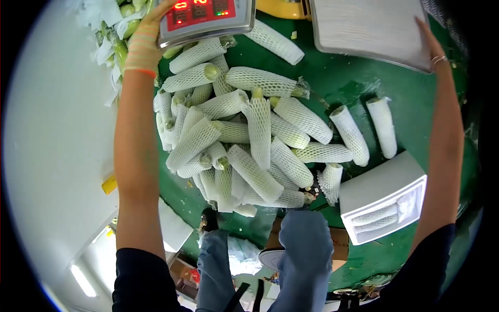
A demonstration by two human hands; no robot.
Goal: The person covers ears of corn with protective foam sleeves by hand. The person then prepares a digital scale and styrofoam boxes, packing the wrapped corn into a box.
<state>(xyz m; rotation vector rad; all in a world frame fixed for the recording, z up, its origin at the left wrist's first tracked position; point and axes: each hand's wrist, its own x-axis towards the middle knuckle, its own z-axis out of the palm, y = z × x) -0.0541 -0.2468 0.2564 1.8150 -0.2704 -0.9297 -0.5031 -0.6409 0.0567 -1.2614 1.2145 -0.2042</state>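
Note:
A weighing scale lies at the top of the head view. Its display (200,15) shows red digits, and its flat metal platform (369,31) is on the right. My left hand (144,44), in a striped covering with an orange cuff, grips the left edge of the display. At the platform's right edge is my right hand (429,41), bare with a bracelet, fingers against the side and partly hidden. Between my arms lies a heap of pale green vegetables in white foam net sleeves (249,125); their exact kind is unclear.
A white foam box (384,192) with net-sleeved pieces inside stands at the right. Unwrapped green stalks (122,39) and white paper lie at the upper left. A yellow object (283,8) sits between display and platform. The green table (306,88) is under everything.

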